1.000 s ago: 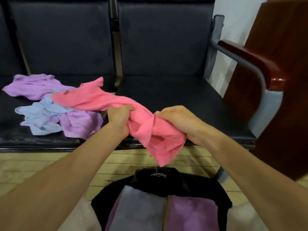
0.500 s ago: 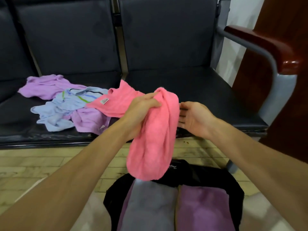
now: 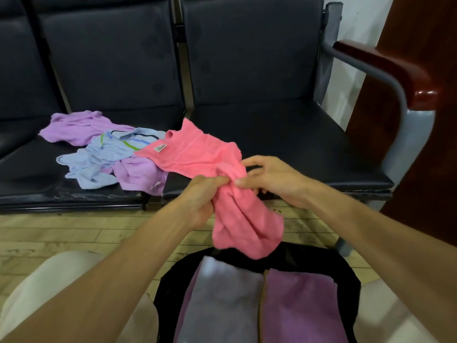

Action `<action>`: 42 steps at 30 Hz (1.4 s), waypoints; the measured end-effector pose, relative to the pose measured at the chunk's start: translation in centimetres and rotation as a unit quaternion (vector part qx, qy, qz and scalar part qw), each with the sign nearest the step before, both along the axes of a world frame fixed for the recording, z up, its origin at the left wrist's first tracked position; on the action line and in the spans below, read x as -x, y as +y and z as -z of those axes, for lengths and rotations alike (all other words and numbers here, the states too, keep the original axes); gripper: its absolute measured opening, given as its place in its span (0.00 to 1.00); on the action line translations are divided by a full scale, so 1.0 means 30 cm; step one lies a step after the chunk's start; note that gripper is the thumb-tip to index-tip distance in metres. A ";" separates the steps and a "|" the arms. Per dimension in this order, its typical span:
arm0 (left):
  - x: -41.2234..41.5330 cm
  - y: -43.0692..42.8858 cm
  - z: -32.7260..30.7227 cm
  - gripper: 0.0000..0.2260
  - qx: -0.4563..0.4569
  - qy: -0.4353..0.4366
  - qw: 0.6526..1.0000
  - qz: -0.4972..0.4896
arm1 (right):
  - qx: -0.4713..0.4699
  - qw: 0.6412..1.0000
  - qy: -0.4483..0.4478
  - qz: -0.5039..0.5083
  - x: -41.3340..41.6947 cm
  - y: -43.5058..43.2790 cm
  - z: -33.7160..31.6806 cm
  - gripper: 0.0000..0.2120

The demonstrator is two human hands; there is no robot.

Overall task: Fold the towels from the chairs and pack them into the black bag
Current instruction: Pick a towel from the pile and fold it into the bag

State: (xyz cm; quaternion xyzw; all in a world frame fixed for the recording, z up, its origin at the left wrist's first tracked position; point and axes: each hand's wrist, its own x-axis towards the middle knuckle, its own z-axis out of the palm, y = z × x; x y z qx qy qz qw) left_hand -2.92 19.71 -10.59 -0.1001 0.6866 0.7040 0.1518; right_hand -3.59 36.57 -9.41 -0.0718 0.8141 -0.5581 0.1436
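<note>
Above black bag [image 3: 312, 259], bunched pink towel [image 3: 247, 225]

One wide-angle view, worn on the person's head, looks forward and down; the black bag [image 3: 309, 261] sits close beneath the lens, at the bottom edge; beyond the bag, the bench [image 3: 284, 144] squarely faces the camera, near, filling the upper frame.
</note>
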 end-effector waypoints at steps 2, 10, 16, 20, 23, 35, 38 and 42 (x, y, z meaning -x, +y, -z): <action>-0.014 0.011 0.002 0.09 -0.012 0.006 1.000 0.021 | -0.067 0.997 0.044 -0.015 -0.025 -0.018 0.030 0.22; -0.029 0.013 0.001 0.13 -0.037 -0.013 0.997 0.064 | -0.301 0.919 0.253 0.033 -0.041 -0.001 0.053 0.13; -0.052 -0.025 0.001 0.09 -0.100 -0.081 0.990 0.063 | 0.101 0.993 0.006 0.057 -0.056 0.022 -0.018 0.20; -0.050 -0.017 0.015 0.15 -0.155 -0.046 0.986 0.044 | 0.228 0.971 -0.060 0.040 -0.074 0.029 -0.024 0.22; -0.042 -0.003 0.011 0.08 -0.107 -0.039 0.993 0.025 | 0.174 0.982 -0.060 0.035 -0.065 0.042 -0.024 0.20; -0.003 -0.037 0.005 0.07 -0.117 0.023 0.979 -0.168 | 0.195 0.974 -0.012 0.114 -0.098 0.086 -0.061 0.12; 0.030 -0.073 -0.005 0.27 -0.115 0.031 0.957 -0.264 | 0.222 0.943 -0.042 0.243 -0.073 0.097 -0.096 0.09; 0.040 -0.085 -0.023 0.34 -0.152 0.028 0.970 -0.189 | 0.177 0.933 -0.048 0.311 -0.030 0.128 -0.093 0.09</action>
